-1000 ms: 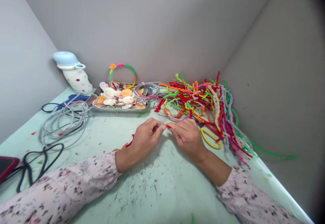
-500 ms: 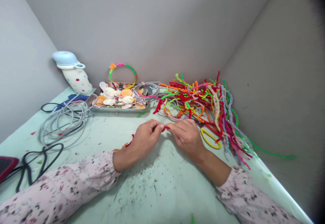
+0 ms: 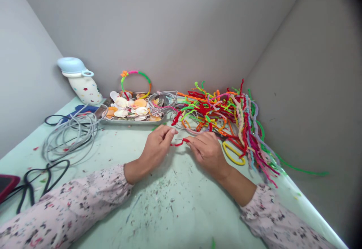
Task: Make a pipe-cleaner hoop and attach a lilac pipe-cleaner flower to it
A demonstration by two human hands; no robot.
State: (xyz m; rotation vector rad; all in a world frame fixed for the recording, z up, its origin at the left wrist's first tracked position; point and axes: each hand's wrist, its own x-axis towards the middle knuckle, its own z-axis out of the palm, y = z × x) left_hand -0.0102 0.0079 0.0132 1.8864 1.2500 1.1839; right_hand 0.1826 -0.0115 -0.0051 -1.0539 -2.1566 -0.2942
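Observation:
A thin red pipe cleaner (image 3: 177,144) spans the small gap between my two hands above the table. My right hand (image 3: 208,153) pinches one end of it between thumb and index finger. On the other side, my left hand (image 3: 155,147) is closed, thumb pressed to the fingers, and the red strand runs in beneath its fingertips. The rest of the strand is hidden behind that hand. Just beyond both hands lies a heap of colourful pipe cleaners (image 3: 209,109). Yellow-handled scissors (image 3: 234,154) lie beside my right hand, their blades covered by the heap.
A metal tray (image 3: 132,122) of seashells (image 3: 121,103) stands at the back, with a multicoloured pipe-cleaner ring (image 3: 144,76) upright in it. Coiled grey cable (image 3: 70,138), a black cord (image 3: 48,173) and a white bottle (image 3: 85,87) occupy the left. Walls close in the back and right.
My left hand has shifted left and slightly up, widening the gap and showing more red strand. The red-orange tail behind my left wrist is out of sight. My right hand has barely moved.

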